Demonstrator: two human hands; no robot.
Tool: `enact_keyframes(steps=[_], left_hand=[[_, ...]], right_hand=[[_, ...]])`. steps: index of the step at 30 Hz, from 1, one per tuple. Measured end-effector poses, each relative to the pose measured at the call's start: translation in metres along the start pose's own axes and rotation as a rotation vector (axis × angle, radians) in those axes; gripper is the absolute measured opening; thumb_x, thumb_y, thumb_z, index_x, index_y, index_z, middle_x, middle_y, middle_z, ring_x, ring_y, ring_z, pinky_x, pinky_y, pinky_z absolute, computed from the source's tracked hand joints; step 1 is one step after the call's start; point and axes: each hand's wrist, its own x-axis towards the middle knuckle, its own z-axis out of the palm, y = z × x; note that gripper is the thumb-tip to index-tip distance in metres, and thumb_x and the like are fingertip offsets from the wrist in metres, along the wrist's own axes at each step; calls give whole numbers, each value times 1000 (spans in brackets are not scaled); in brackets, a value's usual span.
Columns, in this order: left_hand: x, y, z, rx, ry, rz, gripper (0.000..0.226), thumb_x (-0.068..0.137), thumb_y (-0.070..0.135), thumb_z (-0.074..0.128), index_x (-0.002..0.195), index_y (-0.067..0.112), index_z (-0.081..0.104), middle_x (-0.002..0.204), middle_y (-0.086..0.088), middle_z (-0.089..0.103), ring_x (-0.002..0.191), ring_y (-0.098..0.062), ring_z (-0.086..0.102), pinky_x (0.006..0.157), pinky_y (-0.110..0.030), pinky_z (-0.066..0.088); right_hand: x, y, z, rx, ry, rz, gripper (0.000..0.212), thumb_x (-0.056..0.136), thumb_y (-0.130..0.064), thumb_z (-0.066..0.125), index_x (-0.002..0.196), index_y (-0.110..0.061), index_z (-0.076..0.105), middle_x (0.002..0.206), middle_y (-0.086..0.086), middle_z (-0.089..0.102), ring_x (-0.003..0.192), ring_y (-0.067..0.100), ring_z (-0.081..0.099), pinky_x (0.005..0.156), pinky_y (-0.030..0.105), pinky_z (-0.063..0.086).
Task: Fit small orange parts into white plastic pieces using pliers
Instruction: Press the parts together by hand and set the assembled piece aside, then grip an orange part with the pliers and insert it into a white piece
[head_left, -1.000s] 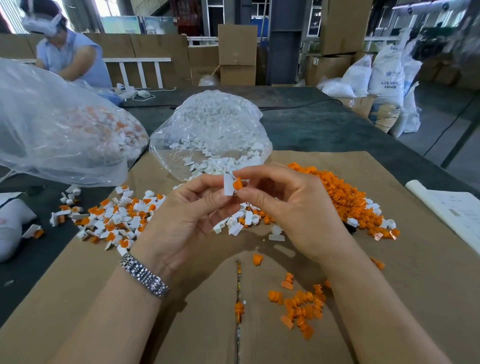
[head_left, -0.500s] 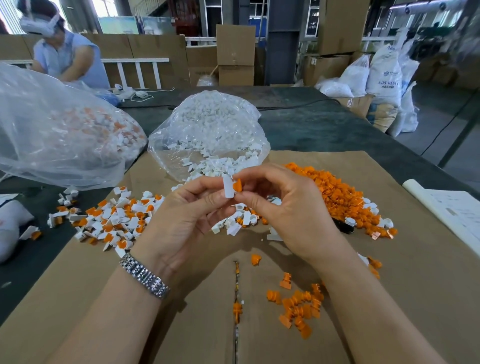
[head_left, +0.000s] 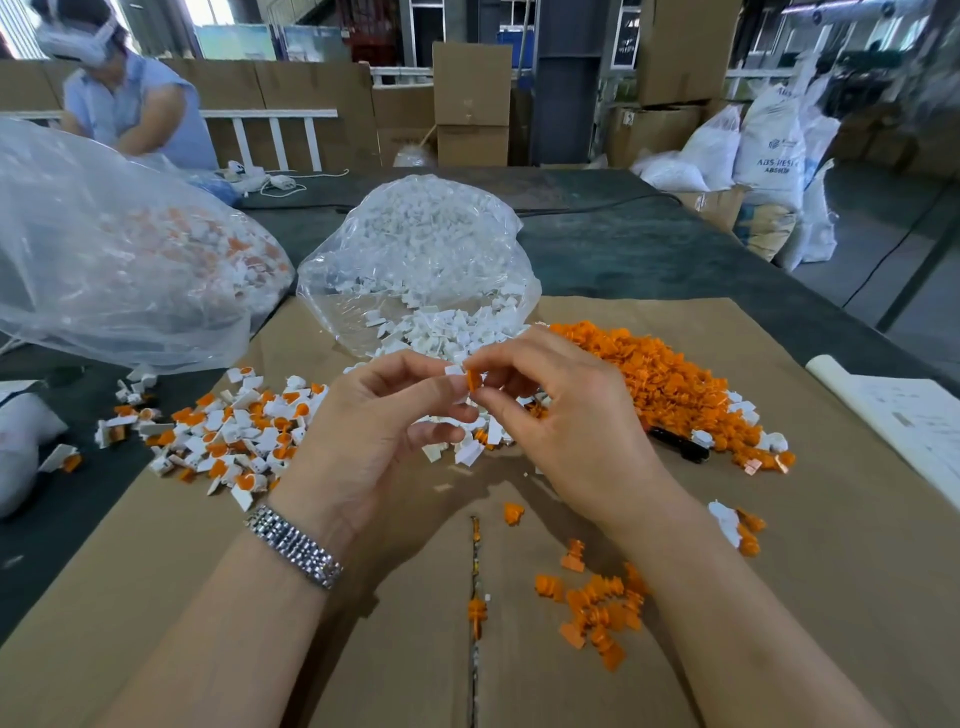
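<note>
My left hand (head_left: 374, 441) pinches a small white plastic piece (head_left: 456, 383) between thumb and fingers above the cardboard. My right hand (head_left: 566, 415) pinches a small orange part (head_left: 472, 379) and holds it against the white piece's right side. A large heap of loose orange parts (head_left: 660, 379) lies to the right. Loose white pieces (head_left: 447, 332) spill from an open clear bag (head_left: 415, 260) behind my hands. White pieces with orange parts in them (head_left: 234, 426) lie in a pile at the left. A dark handle, perhaps the pliers (head_left: 678, 446), lies at the orange heap's near edge.
Brown cardboard (head_left: 831, 571) covers the dark table. A small cluster of orange parts (head_left: 597, 608) lies near my right forearm. A big clear bag of fitted pieces (head_left: 119, 260) sits at far left. Papers (head_left: 904, 415) lie at the right edge. Another person (head_left: 130, 104) works at the far left.
Both hands have dropped slightly toward the table, still holding the white piece and orange part together. The orange part sits closer against the white piece.
</note>
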Motion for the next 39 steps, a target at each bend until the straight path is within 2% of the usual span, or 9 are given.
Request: enact_keyframes(steps=[5, 7, 11, 19, 25, 27, 31, 33, 39], left_hand=[[3, 0, -4, -35, 69, -66, 8, 62, 16, 84, 67, 17, 78, 79, -10, 74, 69, -20, 73, 61, -23, 57], [4, 0, -5, -66, 99, -83, 8, 61, 15, 84, 66, 17, 78, 77, -10, 74, 67, -19, 72, 60, -22, 58], [5, 0, -7, -95, 115, -92, 10, 61, 12, 83, 69, 12, 77, 76, -11, 72, 65, -20, 72, 58, -21, 58], [6, -1, -7, -143, 125, -101, 30, 54, 17, 87, 80, 7, 75, 75, -12, 72, 65, -18, 71, 57, -21, 58], [8, 0, -7, -232, 154, -107, 28, 58, 13, 86, 82, 7, 73, 76, -7, 72, 65, -14, 70, 56, -19, 57], [8, -1, -7, -252, 155, -99, 19, 61, 14, 85, 78, 10, 76, 77, -5, 73, 66, -13, 71, 56, -18, 56], [8, -1, -7, -282, 131, -63, 17, 65, 13, 84, 79, 11, 75, 80, -4, 73, 68, -13, 71, 56, -18, 55], [8, -1, -7, -262, 142, -41, 24, 65, 14, 84, 84, 8, 71, 78, -5, 72, 67, -14, 71, 56, -18, 55], [8, -1, -5, -154, 182, -11, 15, 73, 10, 82, 83, 9, 72, 81, -8, 73, 70, -16, 71, 58, -19, 55]], right_hand=[[2, 8, -8, -19, -15, 204, 29, 93, -27, 73, 120, -20, 67, 101, -10, 64, 92, 4, 59, 81, 15, 48], [2, 21, -17, -313, -35, 381, 36, 95, -43, 66, 123, -21, 61, 111, -6, 61, 101, 8, 57, 88, 26, 49], [-3, 39, -29, -658, -355, 768, 53, 89, -62, 63, 112, -15, 56, 115, 8, 57, 110, 30, 54, 96, 51, 48], [-3, 41, -25, -679, -406, 694, 34, 89, -50, 63, 90, -18, 53, 98, 4, 55, 96, 27, 55, 80, 41, 47], [4, 28, -36, -128, -215, 606, 29, 101, -39, 51, 84, -18, 59, 69, 0, 58, 51, 4, 50, 46, 19, 38], [5, 15, -44, 93, -339, 601, 26, 101, -41, 54, 87, -22, 64, 75, 0, 66, 58, 3, 60, 52, 11, 45], [0, 0, -37, 131, -588, 536, 34, 100, -44, 54, 98, -13, 68, 84, 2, 71, 77, 19, 66, 71, 27, 51], [0, -5, -33, 118, -598, 489, 40, 101, -43, 53, 98, -6, 68, 79, 3, 65, 71, 19, 58, 63, 26, 43], [-2, -11, -33, 143, -595, 492, 40, 101, -45, 52, 99, -9, 68, 96, 12, 69, 93, 31, 64, 84, 50, 52]])
